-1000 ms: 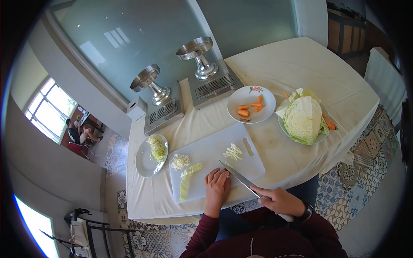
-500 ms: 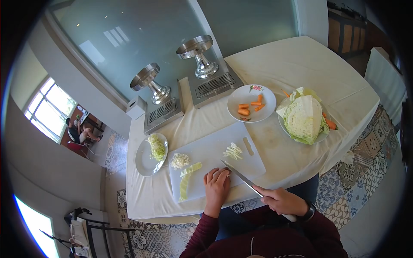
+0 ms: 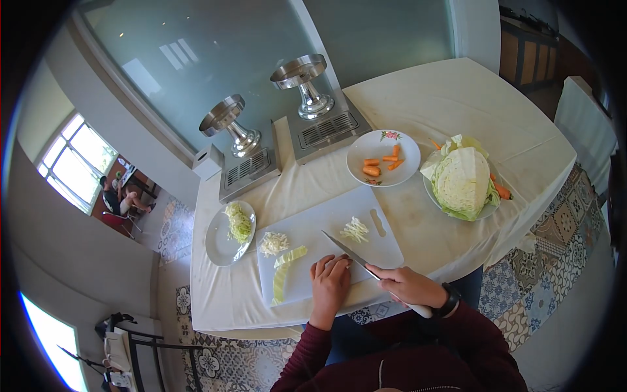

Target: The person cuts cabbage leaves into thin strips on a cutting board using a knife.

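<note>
My right hand (image 3: 410,286) is closed round the pale handle of a kitchen knife (image 3: 349,253). The blade points up and left over the white cutting board (image 3: 320,225). Beside the blade, my left hand (image 3: 330,285) presses on the board's near edge with fingers curled together; whatever lies under them is hidden. A small heap of shredded cabbage (image 3: 354,230) lies just beyond the knife. Left of my left hand are cabbage strips (image 3: 281,274) and another shredded heap (image 3: 274,244).
An oval plate (image 3: 215,251) with cut cabbage stands left of the board. Behind are a bowl (image 3: 359,153) of carrot pieces and two metal stands (image 3: 312,104). A cabbage (image 3: 460,179) sits on a plate at right with carrots (image 3: 501,190). A person (image 3: 116,198) sits far left.
My right hand has moved forward and left with the knife, so the blade reaches farther over the board. My left hand stays nearly in place.
</note>
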The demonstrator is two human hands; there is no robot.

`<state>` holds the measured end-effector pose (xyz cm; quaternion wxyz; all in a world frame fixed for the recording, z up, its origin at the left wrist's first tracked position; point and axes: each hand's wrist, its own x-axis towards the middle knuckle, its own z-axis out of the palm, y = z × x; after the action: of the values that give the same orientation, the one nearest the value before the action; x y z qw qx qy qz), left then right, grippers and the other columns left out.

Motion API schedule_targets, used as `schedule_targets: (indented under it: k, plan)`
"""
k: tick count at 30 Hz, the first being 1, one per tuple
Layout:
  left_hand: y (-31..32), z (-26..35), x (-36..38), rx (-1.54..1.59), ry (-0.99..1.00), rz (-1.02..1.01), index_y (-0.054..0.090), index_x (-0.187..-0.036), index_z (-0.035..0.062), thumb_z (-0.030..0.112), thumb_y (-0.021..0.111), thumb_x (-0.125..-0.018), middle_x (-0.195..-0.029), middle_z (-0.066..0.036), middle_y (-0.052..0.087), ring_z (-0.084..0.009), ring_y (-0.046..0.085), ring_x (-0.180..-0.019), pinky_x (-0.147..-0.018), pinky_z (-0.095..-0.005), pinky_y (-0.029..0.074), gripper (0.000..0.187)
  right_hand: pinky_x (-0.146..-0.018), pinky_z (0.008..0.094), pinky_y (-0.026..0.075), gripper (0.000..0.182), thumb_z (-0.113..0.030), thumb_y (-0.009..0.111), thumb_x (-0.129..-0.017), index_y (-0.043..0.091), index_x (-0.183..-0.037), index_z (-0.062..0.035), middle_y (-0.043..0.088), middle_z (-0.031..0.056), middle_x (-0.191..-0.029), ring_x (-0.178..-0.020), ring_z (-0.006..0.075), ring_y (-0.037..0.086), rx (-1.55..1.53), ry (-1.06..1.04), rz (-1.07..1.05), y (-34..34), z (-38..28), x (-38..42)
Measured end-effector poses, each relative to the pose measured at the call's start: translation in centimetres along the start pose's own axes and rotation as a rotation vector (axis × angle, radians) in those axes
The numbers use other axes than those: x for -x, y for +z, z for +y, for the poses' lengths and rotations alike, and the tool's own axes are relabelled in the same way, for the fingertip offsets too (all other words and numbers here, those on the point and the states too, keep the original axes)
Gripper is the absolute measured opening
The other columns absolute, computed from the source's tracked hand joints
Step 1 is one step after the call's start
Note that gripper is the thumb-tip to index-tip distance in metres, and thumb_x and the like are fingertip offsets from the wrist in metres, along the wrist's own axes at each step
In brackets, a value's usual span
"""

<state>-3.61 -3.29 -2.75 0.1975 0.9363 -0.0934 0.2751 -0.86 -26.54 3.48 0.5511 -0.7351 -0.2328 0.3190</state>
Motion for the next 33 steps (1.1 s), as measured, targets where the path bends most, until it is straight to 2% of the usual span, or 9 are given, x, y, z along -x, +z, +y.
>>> schedule_targets:
  k: [2,8,11,17,26,29,32,33]
  plan:
    - [0.0,-0.1,0.1,-0.005,-0.007,0.000,0.069,-0.102,0.0121,0.005,0.069,-0.082,-0.114,-0.001,0.074,-0.0268,0.063,-0.114,-0.099,-0.0436,0.043,0.021,-0.048,0.0322,0.050,0.054,-0.015,0.048,-0.101,0.043,-0.155,-0.0099,0.057,0.0090,-0.059,-0.041,0.0147,0.049,-0.019,-0.002,-0.014,0.0,0.3,-0.9]
    - [-0.2,0.2,0.0,-0.011,-0.022,-0.002,0.069,-0.104,0.0117,0.006,0.069,-0.083,-0.114,-0.002,0.073,-0.0274,0.063,-0.115,-0.099,-0.0437,0.043,0.022,-0.057,0.0371,0.050,0.054,-0.017,0.051,-0.100,0.044,-0.153,-0.0076,0.057,0.0190,-0.063,-0.048,0.0239,0.054,0.065,-0.078,0.035,0.3,0.7,0.2]
    - [-0.1,0.0,0.0,-0.002,-0.020,0.002,0.069,-0.104,0.0117,0.005,0.069,-0.083,-0.114,-0.002,0.073,-0.0277,0.063,-0.114,-0.099,-0.0437,0.043,0.022,-0.062,0.0395,0.049,0.054,-0.018,0.052,-0.100,0.045,-0.152,-0.0074,0.056,0.0231,-0.065,-0.053,0.0286,0.055,0.094,-0.029,0.030,0.3,0.8,2.0]
    - [0.1,-0.1,0.0,-0.013,-0.022,-0.005,0.069,-0.106,0.0114,0.005,0.069,-0.083,-0.115,-0.002,0.073,-0.0272,0.064,-0.114,-0.099,-0.0435,0.043,0.023,-0.062,0.0382,0.048,0.054,-0.019,0.054,-0.099,0.046,-0.152,-0.0085,0.059,0.0219,-0.068,-0.055,0.0279,0.056,0.118,0.091,0.009,-0.5,-0.2,5.4]
    - [0.0,-0.1,0.1,0.017,-0.030,-0.022,0.069,-0.108,0.0119,0.005,0.069,-0.084,-0.121,-0.002,0.072,-0.0278,0.063,-0.117,-0.102,-0.0444,0.042,0.025,-0.064,0.0347,0.048,0.055,-0.020,0.058,-0.099,0.046,-0.152,-0.0108,0.062,0.0219,-0.071,-0.056,0.0267,0.056,0.121,0.040,0.058,-1.1,0.2,7.3]
    - [-0.2,0.1,0.0,0.017,-0.025,-0.032,0.069,-0.112,0.0127,0.006,0.067,-0.086,-0.125,-0.001,0.071,-0.0288,0.061,-0.122,-0.105,-0.0452,0.041,0.027,-0.059,0.0265,0.048,0.057,-0.016,0.054,-0.102,0.042,-0.157,-0.0179,0.051,0.0003,-0.061,-0.055,0.0084,0.050,0.155,0.014,0.057,-1.0,0.9,7.1]
    - [0.0,0.1,0.0,-0.009,-0.026,-0.049,0.068,-0.113,0.0132,0.007,0.066,-0.087,-0.127,-0.002,0.070,-0.0301,0.059,-0.126,-0.106,-0.0458,0.040,0.027,-0.066,0.0359,0.050,0.056,-0.021,0.058,-0.099,0.045,-0.153,-0.0121,0.064,0.0215,-0.074,-0.058,0.0285,0.058,0.099,0.055,0.096,-0.8,0.2,6.9]
    - [-0.1,0.1,0.0,-0.004,-0.027,-0.051,0.068,-0.113,0.0132,0.007,0.065,-0.087,-0.127,-0.002,0.070,-0.0303,0.059,-0.126,-0.107,-0.0459,0.040,0.027,-0.067,0.0361,0.050,0.056,-0.021,0.058,-0.099,0.045,-0.153,-0.0127,0.064,0.0217,-0.075,-0.058,0.0287,0.059,0.099,0.055,0.090,-0.7,0.1,6.8]
